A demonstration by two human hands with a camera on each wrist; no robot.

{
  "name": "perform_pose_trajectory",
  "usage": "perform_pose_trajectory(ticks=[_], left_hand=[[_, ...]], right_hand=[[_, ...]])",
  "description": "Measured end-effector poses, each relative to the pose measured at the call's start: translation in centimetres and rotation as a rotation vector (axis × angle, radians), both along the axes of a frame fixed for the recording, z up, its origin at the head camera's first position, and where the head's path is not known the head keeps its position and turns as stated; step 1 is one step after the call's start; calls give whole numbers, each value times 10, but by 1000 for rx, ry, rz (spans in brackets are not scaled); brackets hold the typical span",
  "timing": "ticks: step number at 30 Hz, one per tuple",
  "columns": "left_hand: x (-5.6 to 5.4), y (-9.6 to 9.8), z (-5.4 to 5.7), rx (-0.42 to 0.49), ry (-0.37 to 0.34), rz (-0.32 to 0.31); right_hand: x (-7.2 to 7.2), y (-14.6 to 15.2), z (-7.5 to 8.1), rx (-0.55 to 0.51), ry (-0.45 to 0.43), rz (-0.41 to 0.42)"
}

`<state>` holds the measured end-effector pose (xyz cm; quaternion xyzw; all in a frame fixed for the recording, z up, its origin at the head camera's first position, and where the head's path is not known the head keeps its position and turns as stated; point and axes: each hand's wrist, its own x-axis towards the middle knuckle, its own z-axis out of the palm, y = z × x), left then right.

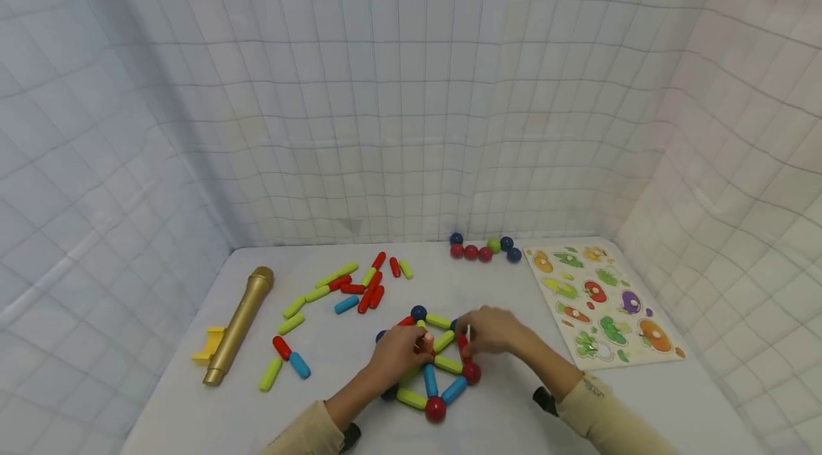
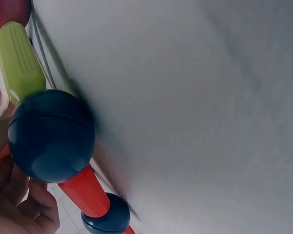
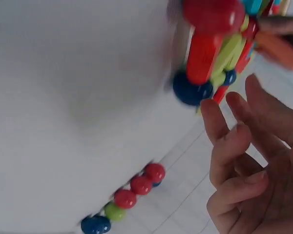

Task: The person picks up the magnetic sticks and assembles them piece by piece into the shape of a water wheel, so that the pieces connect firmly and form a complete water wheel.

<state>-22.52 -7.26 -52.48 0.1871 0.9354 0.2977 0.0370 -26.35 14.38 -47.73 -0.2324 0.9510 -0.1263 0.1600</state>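
Note:
A flat frame of magnetic rods and balls lies on the table, with a red ball (image 1: 435, 409) at its near corner and dark blue balls (image 1: 419, 312) along the far side. My left hand (image 1: 399, 354) is over its middle and pinches a red ball (image 3: 251, 28) there, partly hidden by the fingers. A dark blue ball (image 2: 52, 136) and a red rod (image 2: 86, 192) stand close to that hand in the left wrist view. My right hand (image 1: 493, 331) hovers at the right side, fingers loosely bent and holding nothing, beside a red rod (image 3: 203, 57) between a red and a blue ball.
Loose green, red and blue rods (image 1: 347, 304) lie to the left. Several balls (image 1: 471, 252) line the back edge. A golden microphone-shaped tube (image 1: 240, 323) rests by a yellow piece (image 1: 209, 345) at far left. A vegetable picture sheet (image 1: 600, 305) lies at right.

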Motion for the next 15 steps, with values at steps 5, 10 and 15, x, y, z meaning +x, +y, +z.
perform_pose_trajectory(ticks=[5, 10, 15], left_hand=[[2, 2, 0, -5, -36, 6], [8, 3, -1, 30, -94, 25], [10, 5, -2, 6, -89, 27]], right_hand=[[-89, 17, 4, -52, 212, -167], [-155, 30, -2, -37, 312, -306], [-182, 38, -4, 93, 269, -298]])
